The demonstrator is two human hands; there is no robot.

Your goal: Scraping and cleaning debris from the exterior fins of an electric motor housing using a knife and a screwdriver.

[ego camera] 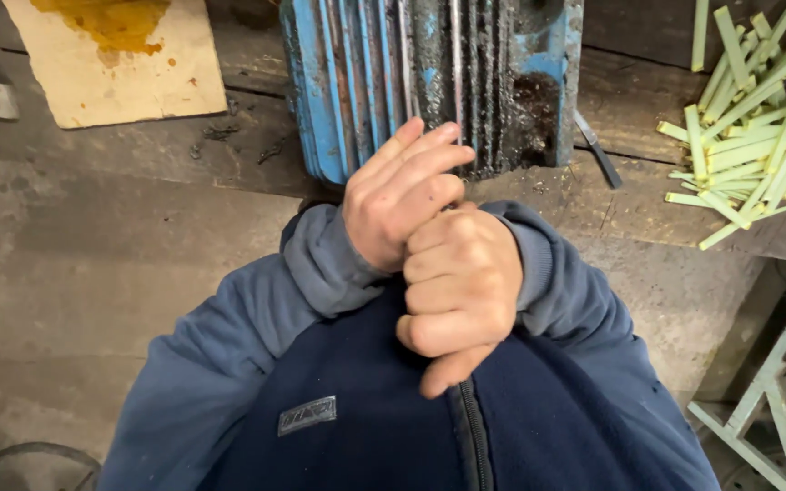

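Note:
Both hands are pressed together in front of my chest, just below a blue ribbed motor housing (366, 82). My left hand (399, 195) is uppermost, its fingers curled around the lower end of a thin metal rod (456, 64) that runs up across the housing. Below it, touching it, my right hand (461, 291) is a tight fist with the thumb pointing down. What the fist encloses is hidden; it appears to grip the same rod's near end. Blue sleeves and a dark fleece fill the bottom of the view.
The housing stands on a worn wooden bench (138, 150). A heap of pale green strips (743, 136) lies at the right, with a dark flat blade (599, 153) beside the housing. A stained cardboard sheet (111, 55) lies at the back left. A light green frame (766, 400) stands lower right.

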